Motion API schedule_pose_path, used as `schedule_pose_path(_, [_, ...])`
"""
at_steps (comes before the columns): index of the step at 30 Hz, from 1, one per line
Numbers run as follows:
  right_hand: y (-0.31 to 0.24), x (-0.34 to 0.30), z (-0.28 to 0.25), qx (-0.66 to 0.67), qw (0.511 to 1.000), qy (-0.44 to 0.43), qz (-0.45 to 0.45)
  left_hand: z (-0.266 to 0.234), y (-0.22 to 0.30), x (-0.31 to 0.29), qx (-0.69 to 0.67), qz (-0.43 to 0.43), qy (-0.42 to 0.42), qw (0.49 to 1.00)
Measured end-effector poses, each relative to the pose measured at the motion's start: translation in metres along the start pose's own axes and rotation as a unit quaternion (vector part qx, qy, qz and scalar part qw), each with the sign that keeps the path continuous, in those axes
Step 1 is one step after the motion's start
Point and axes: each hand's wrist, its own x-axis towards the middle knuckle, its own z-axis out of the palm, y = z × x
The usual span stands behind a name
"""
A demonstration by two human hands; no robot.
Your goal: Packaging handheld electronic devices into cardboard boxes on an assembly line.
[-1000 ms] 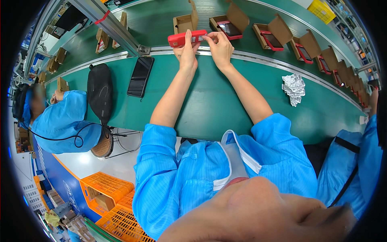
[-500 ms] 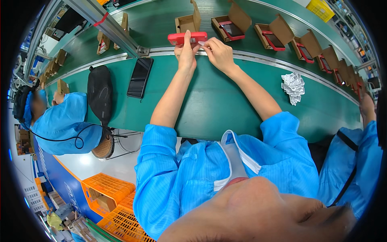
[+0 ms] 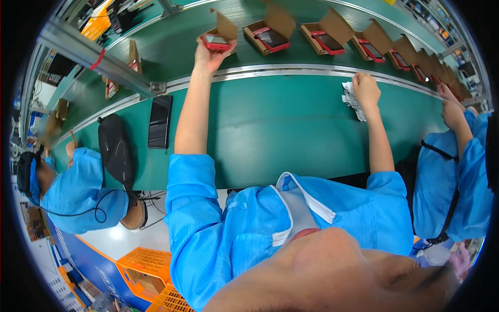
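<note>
Over the dark green belt (image 3: 171, 49), holding a flat red-cased device with a grey screen (image 3: 215, 41) in the left hand (image 3: 209, 58), with fingers cupped around its near side, right at an open brown cardboard box (image 3: 227, 26). Can't tell whether fully inside or just above. Off to the right, got the right hand (image 3: 366, 89) bunched up by a crumpled silvery-white heap (image 3: 350, 99). Can't tell if touching it or pinching anything.
</note>
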Motion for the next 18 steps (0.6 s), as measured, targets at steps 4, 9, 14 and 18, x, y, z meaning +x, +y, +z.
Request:
schedule_pose_path(4, [-0.005,-0.006,-0.010,-0.061,0.996,0.056,-0.020,0.022,-0.014,-0.021,0.090,0.016,0.043,0.995])
schedule_pose_path(9, [-0.004,0.057,0.031,0.148,0.984,0.096,0.034,0.028,-0.027,-0.072,0.500,0.103,0.176,0.842])
schedule_pose_path(14, [0.009,0.119,0.054,0.584,0.731,-0.220,0.275,0.031,-0.058,-0.090,0.660,0.438,0.133,0.596])
schedule_pose_path(18, [0.020,0.127,0.067,0.607,0.708,-0.237,0.274,0.053,-0.100,-0.087,0.616,0.353,0.010,0.704])
